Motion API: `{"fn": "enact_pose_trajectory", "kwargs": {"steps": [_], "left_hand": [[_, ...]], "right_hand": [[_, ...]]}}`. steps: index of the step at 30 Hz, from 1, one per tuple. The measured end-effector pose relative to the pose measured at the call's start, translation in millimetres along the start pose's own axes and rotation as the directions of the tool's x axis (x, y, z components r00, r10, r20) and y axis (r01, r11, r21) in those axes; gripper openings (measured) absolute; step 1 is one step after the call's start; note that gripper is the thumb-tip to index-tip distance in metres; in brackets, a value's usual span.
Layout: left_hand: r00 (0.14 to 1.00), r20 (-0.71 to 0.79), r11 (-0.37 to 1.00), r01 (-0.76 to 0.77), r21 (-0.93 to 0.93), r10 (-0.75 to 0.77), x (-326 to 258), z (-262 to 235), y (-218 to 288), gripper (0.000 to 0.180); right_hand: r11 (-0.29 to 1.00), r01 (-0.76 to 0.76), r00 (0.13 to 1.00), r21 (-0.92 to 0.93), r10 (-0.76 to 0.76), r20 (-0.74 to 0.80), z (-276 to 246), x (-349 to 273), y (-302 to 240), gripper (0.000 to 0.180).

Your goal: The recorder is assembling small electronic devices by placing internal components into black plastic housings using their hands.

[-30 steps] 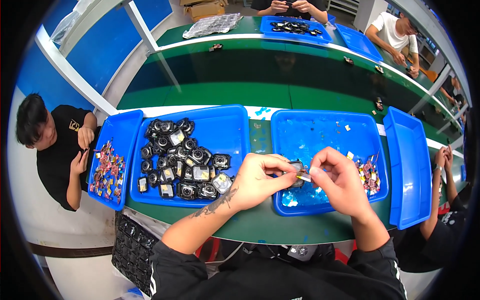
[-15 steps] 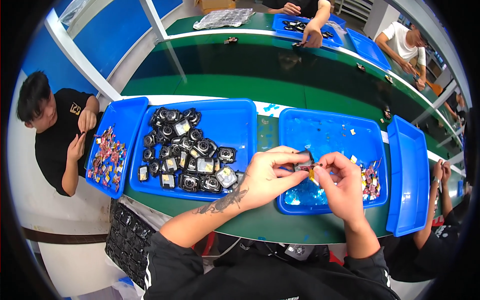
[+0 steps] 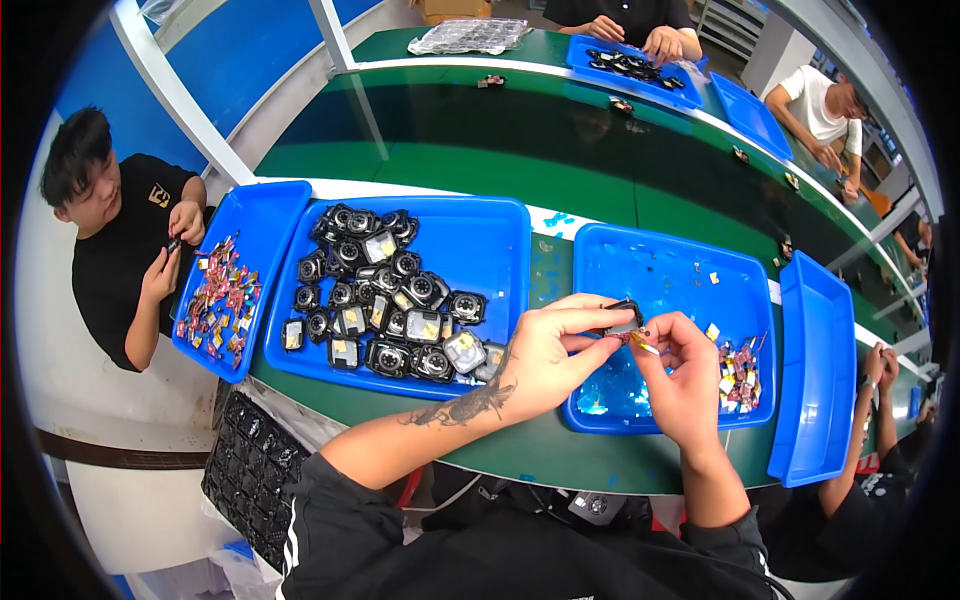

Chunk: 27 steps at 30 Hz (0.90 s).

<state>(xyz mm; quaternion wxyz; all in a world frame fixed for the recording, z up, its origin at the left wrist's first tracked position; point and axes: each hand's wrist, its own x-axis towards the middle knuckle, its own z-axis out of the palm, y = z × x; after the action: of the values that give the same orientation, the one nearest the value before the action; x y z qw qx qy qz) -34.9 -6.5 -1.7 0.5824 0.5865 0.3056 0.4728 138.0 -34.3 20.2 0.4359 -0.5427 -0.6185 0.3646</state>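
Observation:
My left hand, coming from a tattooed forearm, grips a black watch case between thumb and fingers. Against that case, my right hand pinches a small flex cable piece with yellow and white parts. Fingertips hide much of where the two pieces meet. Both hands are above a blue tray whose right side carries a heap of small red, yellow and white flex parts. Left of my hands, a wider blue tray contains several black watch cases.
A blue tray of small parts stands at far left, beside a seated co-worker. Another blue tray lies at right. Beyond, a green conveyor belt carries scattered parts; co-workers sit across it. A black moulded tray is at lower left.
My view has shifted slightly. Both hands still grip their pieces, the case now angled differently. Across the belt, a co-worker's hand has drawn back to their tray, leaving a part on the belt.

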Motion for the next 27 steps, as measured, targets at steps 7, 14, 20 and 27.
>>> {"fn": "enact_pose_trajectory", "kwargs": {"steps": [7,14,20,27], "left_hand": [[0.991,-0.021,0.99,-0.129,0.05,0.13,-3,1,0,0.034],[0.99,-0.018,0.941,0.125,-0.315,-0.138,1,-3,11,0.047],[0.988,-0.093,0.922,0.079,-0.378,-0.123,6,-4,0,0.039],[0.967,-0.254,0.944,-0.105,-0.313,0.023,11,-14,-5,0.037]], "right_hand": [[0.985,0.022,0.994,0.168,-0.005,-0.106,18,-2,-1,0.03],[0.987,-0.018,0.998,0.157,0.027,-0.055,12,5,-4,0.031],[0.98,-0.029,0.999,0.195,0.031,-0.008,13,18,-12,0.029],[0.989,0.024,1.0,0.144,-0.023,-0.008,29,33,-11,0.022]]}}
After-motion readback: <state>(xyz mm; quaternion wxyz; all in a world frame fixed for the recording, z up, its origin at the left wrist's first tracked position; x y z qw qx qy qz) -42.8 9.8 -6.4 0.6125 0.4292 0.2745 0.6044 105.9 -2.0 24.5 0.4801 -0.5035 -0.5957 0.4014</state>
